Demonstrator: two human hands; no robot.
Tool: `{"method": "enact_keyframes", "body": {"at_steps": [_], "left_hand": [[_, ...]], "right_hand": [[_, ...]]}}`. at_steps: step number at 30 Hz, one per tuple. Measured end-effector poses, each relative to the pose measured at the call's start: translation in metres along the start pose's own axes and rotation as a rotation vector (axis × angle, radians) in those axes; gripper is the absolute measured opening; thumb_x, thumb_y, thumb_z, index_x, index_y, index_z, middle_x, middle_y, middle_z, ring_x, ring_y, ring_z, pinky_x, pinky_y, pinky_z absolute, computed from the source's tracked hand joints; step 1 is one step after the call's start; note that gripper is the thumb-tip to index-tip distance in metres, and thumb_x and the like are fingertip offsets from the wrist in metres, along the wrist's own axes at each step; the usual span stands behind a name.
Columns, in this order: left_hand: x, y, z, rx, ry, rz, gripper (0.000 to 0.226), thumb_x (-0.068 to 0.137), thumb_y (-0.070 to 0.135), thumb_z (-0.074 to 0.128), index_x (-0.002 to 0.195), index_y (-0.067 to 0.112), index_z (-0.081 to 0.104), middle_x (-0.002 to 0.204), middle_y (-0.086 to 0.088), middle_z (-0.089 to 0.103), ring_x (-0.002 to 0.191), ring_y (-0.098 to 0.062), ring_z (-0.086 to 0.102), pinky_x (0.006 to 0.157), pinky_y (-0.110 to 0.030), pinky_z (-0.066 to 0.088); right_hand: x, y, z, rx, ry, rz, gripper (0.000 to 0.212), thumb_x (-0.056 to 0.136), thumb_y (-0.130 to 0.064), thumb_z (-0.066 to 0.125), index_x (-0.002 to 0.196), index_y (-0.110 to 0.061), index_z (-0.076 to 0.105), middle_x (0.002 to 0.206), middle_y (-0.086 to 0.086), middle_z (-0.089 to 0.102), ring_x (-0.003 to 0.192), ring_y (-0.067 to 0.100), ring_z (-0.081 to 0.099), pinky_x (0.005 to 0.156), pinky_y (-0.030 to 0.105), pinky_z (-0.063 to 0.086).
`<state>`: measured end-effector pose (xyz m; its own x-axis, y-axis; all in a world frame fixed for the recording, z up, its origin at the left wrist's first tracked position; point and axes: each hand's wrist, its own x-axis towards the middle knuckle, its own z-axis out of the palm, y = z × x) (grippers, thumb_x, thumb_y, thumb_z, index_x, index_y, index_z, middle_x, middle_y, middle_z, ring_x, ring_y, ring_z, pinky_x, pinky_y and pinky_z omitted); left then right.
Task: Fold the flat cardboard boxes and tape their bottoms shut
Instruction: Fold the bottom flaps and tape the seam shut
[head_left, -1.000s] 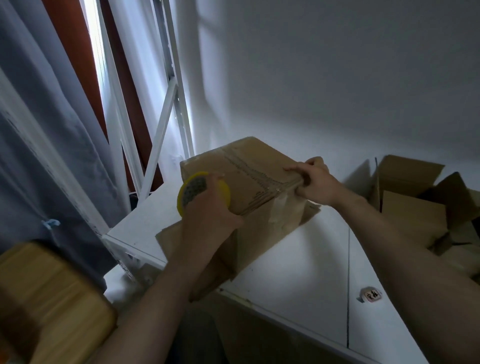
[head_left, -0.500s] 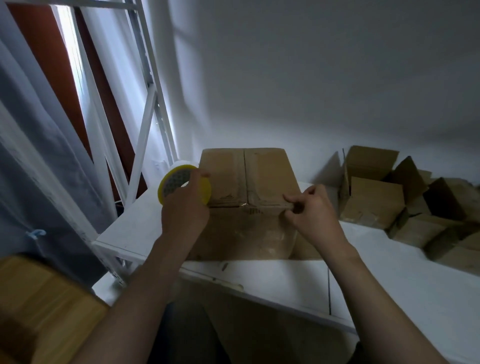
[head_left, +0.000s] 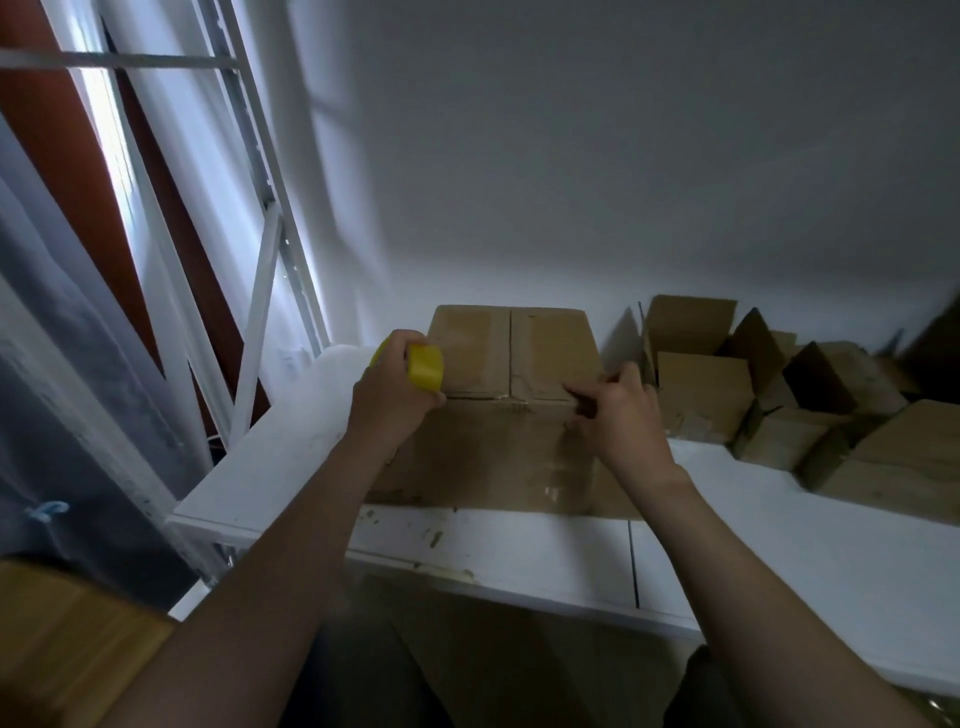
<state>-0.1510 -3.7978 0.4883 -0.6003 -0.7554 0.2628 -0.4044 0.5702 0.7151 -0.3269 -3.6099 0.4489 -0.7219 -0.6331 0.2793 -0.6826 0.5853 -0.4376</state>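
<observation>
The left forearm (head_left: 280, 561) and right forearm (head_left: 737, 571) are bare to the wrists, and the left hand (head_left: 395, 400) and right hand (head_left: 618, 421) are bare as well. At the near edge dark cloth (head_left: 353, 686) covers the legs, left and right, too blurred to tell its kind.

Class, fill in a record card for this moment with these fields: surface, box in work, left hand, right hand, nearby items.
surface: white table
box in work: cardboard box standing on the table, top flaps closed, seam running down the middle
left hand: left hand grips a yellow tape roll at the box's left top edge
right hand: right hand, fingers curled at the box's right top edge; what they pinch is unclear
nearby items: other boxes, several open, crowded on the table to the right
</observation>
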Motion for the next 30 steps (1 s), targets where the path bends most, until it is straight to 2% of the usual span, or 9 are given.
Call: {"method": "enact_keyframes", "body": {"at_steps": [3,7,11,15,18,21,25,27,30], "left_hand": [[-0.003,0.005,-0.006,-0.077,0.015,-0.009,0.071,0.074,0.02,0.089,0.129,0.029,0.046,0.112,0.005,0.056,0.095,-0.018,0.058,0.065,-0.024,0.048],[-0.019,0.023,-0.017,-0.223,0.016,-0.051,0.063,0.082,0.027,0.082,0.135,0.029,0.049,0.116,0.006,0.056,0.097,-0.014,0.057,0.069,-0.026,0.048],[-0.037,0.046,-0.019,-0.455,-0.132,-0.202,0.044,0.091,0.034,0.069,0.134,0.029,0.059,0.133,-0.002,0.057,0.117,-0.025,0.058,0.1,-0.046,0.052],[-0.056,0.062,-0.012,-0.746,-0.287,-0.275,0.032,0.092,0.039,0.064,0.122,0.028,0.065,0.123,-0.011,0.068,0.105,-0.026,0.069,0.089,-0.044,0.055],[-0.064,0.066,-0.007,-0.716,-0.246,-0.253,0.03,0.093,0.036,0.063,0.123,0.032,0.067,0.119,-0.002,0.069,0.109,-0.022,0.067,0.091,-0.043,0.055],[-0.069,0.066,-0.004,-0.571,-0.072,-0.145,0.02,0.092,0.032,0.067,0.111,0.031,0.074,0.118,0.0,0.066,0.106,-0.015,0.064,0.077,-0.025,0.051],[-0.067,0.072,0.001,-0.519,0.038,-0.114,0.012,0.089,0.026,0.073,0.1,0.023,0.072,0.105,0.003,0.071,0.101,-0.014,0.066,0.078,-0.024,0.051],[-0.061,0.073,0.002,-0.527,0.052,-0.138,0.022,0.087,0.029,0.076,0.104,0.021,0.066,0.102,0.0,0.07,0.096,-0.014,0.067,0.076,-0.027,0.052],[-0.057,0.076,0.0,-0.481,0.009,-0.092,0.025,0.088,0.029,0.076,0.11,0.02,0.07,0.099,0.005,0.072,0.095,-0.009,0.066,0.073,-0.023,0.049]], "right_hand": [[0.002,0.0,-0.004,-0.048,-0.044,-0.023,0.042,0.096,-0.02,0.066,0.136,-0.033,0.063,0.124,0.007,0.043,0.111,0.038,0.044,0.107,0.046,0.042],[-0.003,-0.013,-0.022,-0.113,-0.114,-0.089,0.037,0.095,-0.04,0.065,0.132,-0.032,0.065,0.129,0.004,0.05,0.12,0.036,0.038,0.107,0.048,0.042],[-0.026,-0.046,-0.045,0.328,-0.075,-0.198,0.055,0.087,-0.063,0.064,0.133,-0.033,0.063,0.114,-0.011,0.066,0.117,0.017,0.054,0.096,0.034,0.048],[-0.048,-0.068,-0.047,0.541,-0.203,-0.18,0.082,0.078,-0.056,0.079,0.146,-0.04,0.036,0.1,-0.022,0.054,0.094,0.003,0.059,0.077,0.024,0.05],[-0.054,-0.061,-0.047,0.611,-0.091,-0.185,0.069,0.081,-0.037,0.083,0.134,-0.035,0.038,0.094,-0.014,0.055,0.082,0.002,0.059,0.063,0.019,0.048],[-0.054,-0.053,-0.054,0.575,-0.028,-0.285,0.056,0.08,-0.035,0.083,0.12,-0.036,0.044,0.101,-0.02,0.055,0.092,-0.008,0.055,0.065,0.012,0.046],[-0.053,-0.046,-0.065,0.422,0.024,-0.429,0.053,0.081,-0.032,0.081,0.12,-0.039,0.047,0.11,-0.022,0.056,0.095,0.002,0.055,0.072,0.026,0.05],[-0.051,-0.042,-0.071,0.301,0.036,-0.499,0.054,0.081,-0.028,0.08,0.123,-0.039,0.048,0.117,-0.019,0.058,0.101,0.006,0.056,0.076,0.034,0.053],[-0.046,-0.035,-0.08,0.262,0.013,-0.574,0.055,0.082,-0.027,0.078,0.128,-0.036,0.05,0.127,-0.015,0.058,0.111,0.009,0.056,0.084,0.032,0.051]]}}
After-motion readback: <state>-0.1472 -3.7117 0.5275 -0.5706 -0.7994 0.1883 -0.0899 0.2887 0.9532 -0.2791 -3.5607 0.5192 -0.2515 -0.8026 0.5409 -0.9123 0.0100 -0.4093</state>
